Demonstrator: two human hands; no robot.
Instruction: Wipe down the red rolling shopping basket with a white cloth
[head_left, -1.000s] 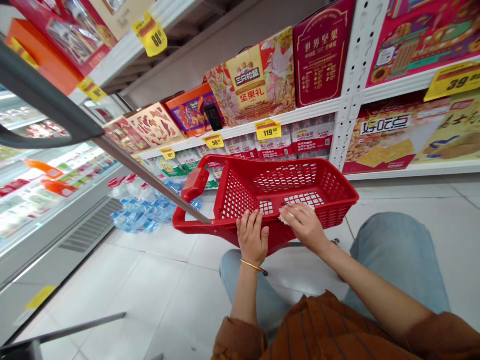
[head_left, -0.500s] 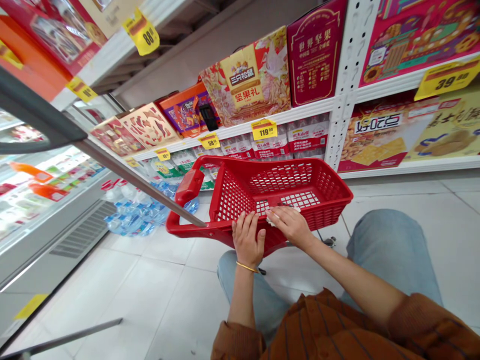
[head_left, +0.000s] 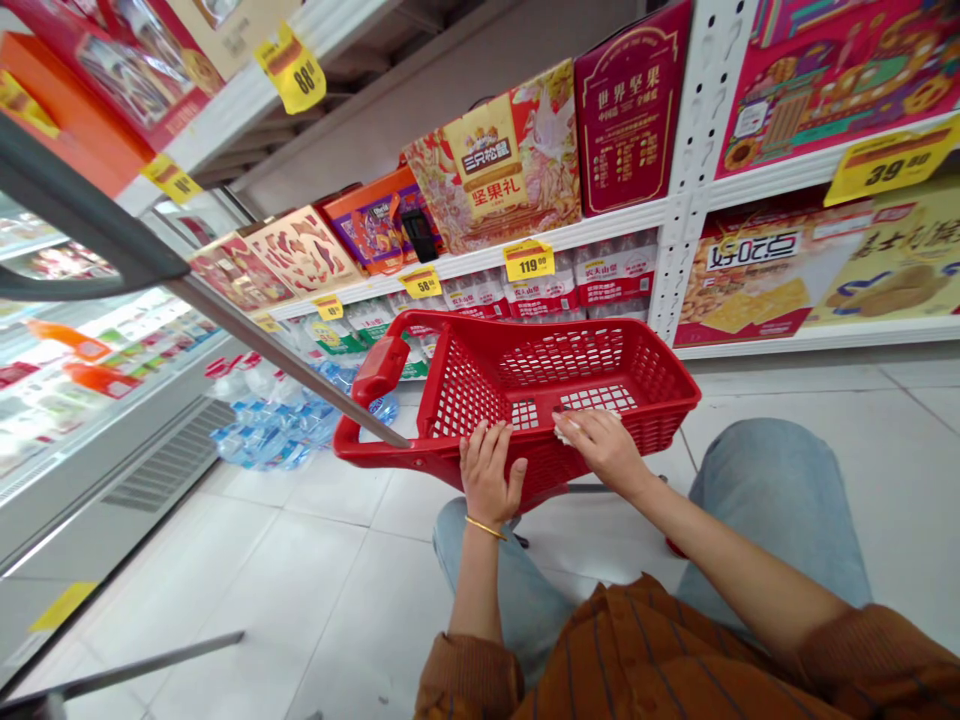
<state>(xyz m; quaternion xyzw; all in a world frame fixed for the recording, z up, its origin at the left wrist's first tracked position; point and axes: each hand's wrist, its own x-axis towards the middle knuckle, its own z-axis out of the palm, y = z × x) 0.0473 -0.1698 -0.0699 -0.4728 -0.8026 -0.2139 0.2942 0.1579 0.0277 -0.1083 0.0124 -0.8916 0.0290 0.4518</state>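
Observation:
A red plastic shopping basket (head_left: 517,428) with perforated walls and a long grey pull bar (head_left: 300,372) stands before me on the floor. On its near rim lies my left hand (head_left: 489,475), open, fingers stretched over the edge and thumb apart. To the right of it, my right hand (head_left: 604,445) presses a small white wipe (head_left: 562,434) against the same rim. Most of the wipe is covered by the fingers, so I cannot tell if it is cloth or tissue. The basket's floor shows as a white-looking grid through the holes.
Behind the basket, a shelf (head_left: 622,218) carries boxed nut gifts (head_left: 491,165), with packs of bottles (head_left: 532,292) below. Shrink-wrapped water bottles (head_left: 270,428) stand on the floor at left, beside a chiller cabinet (head_left: 150,470). My bent knee (head_left: 772,480) is close on the right.
My right hand has slid to the right along the near rim with the wipe. My left hand has stayed almost in place on the rim.

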